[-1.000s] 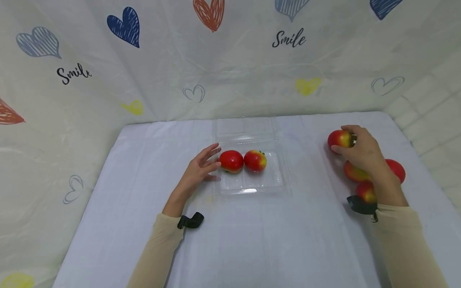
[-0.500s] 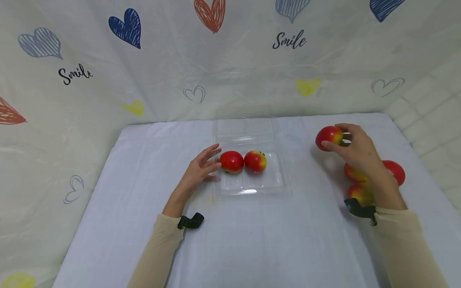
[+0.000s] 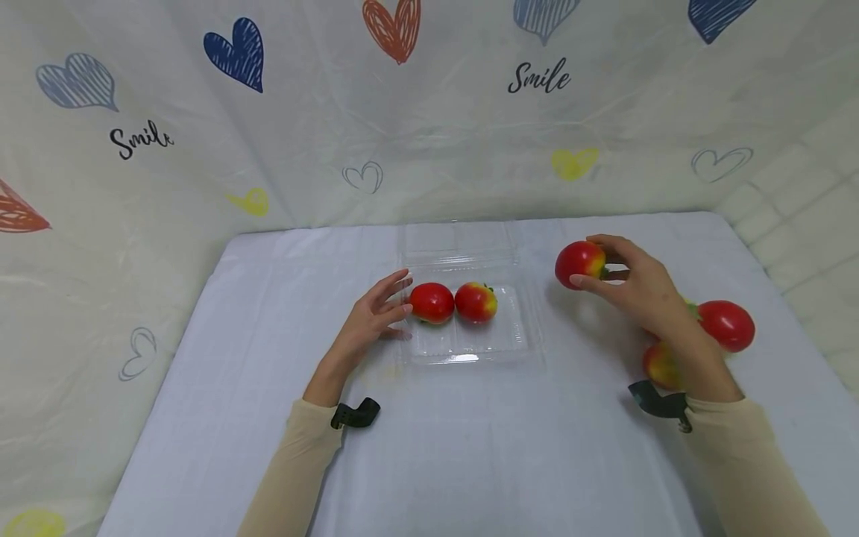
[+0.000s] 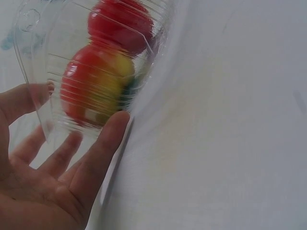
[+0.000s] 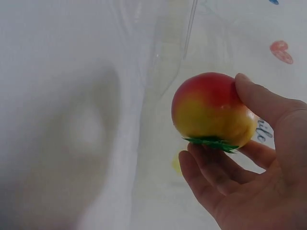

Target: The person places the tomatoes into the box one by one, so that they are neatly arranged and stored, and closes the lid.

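Note:
A clear plastic container point(image 3: 493, 339) lies with its lid folded back, two red-yellow fruits point(image 3: 432, 303) point(image 3: 476, 303) side by side in its left and middle part. At its left wall, my left hand point(image 3: 365, 321) rests with fingers spread; in the left wrist view the fingertips of that hand point(image 4: 62, 177) touch the clear wall. My right hand point(image 3: 644, 287) holds another red-yellow fruit point(image 3: 580, 265) above the table, right of the container. The right wrist view shows the thumb and fingers of this hand point(image 5: 259, 163) round the fruit point(image 5: 213, 108), its green leaves facing the palm.
Beneath and beside my right forearm lie more fruits, a red one point(image 3: 727, 326) and a yellow-red one point(image 3: 663, 365), partly hidden. A white cloth covers the table point(image 3: 429, 462). Behind it hangs a curtain point(image 3: 456, 127) printed with hearts.
My right hand has carried its fruit leftward, away from the other fruits and closer to the container. My left hand has stayed where it was.

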Demonstrator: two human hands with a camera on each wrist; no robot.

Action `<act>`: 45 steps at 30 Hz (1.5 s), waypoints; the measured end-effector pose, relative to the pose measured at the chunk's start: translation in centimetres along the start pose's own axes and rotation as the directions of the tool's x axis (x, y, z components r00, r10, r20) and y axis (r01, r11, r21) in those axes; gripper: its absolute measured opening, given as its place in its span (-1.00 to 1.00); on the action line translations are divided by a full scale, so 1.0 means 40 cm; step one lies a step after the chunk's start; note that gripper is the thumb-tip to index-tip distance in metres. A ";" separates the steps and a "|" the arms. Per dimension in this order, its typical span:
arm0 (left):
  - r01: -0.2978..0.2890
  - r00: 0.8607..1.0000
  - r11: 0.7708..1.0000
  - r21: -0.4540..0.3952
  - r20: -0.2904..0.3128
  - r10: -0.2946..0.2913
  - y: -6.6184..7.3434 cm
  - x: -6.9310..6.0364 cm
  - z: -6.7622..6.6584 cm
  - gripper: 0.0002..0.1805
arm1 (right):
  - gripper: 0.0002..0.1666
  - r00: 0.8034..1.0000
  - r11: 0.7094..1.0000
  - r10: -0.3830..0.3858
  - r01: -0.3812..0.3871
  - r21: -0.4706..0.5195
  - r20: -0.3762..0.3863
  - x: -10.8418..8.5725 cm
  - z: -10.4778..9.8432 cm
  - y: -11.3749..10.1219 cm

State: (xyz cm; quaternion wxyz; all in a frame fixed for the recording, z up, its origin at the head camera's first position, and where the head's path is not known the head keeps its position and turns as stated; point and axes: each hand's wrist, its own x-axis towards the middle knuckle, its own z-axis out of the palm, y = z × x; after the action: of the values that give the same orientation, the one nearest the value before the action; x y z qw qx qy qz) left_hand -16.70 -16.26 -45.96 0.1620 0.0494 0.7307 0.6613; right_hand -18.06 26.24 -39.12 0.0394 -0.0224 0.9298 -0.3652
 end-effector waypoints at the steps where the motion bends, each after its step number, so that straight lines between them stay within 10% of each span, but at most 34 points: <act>1: -0.001 1.000 1.000 -0.001 0.000 0.001 -0.001 0.000 0.000 -0.24 | 0.03 1.000 1.000 -0.004 0.004 0.007 0.003 -0.002 0.003 -0.004; 45: -0.003 1.000 1.000 -0.001 -0.004 0.003 0.006 -0.006 0.003 -0.25 | -0.07 0.976 0.975 -0.216 0.213 0.062 0.033 -0.028 0.094 -0.119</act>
State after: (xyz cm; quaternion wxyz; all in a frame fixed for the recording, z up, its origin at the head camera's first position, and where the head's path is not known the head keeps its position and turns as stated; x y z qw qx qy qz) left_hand -16.47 -16.18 -45.71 0.1599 0.0491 0.7305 0.6621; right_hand -16.54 20.29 -38.55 0.0187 -0.1287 0.9100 -0.3936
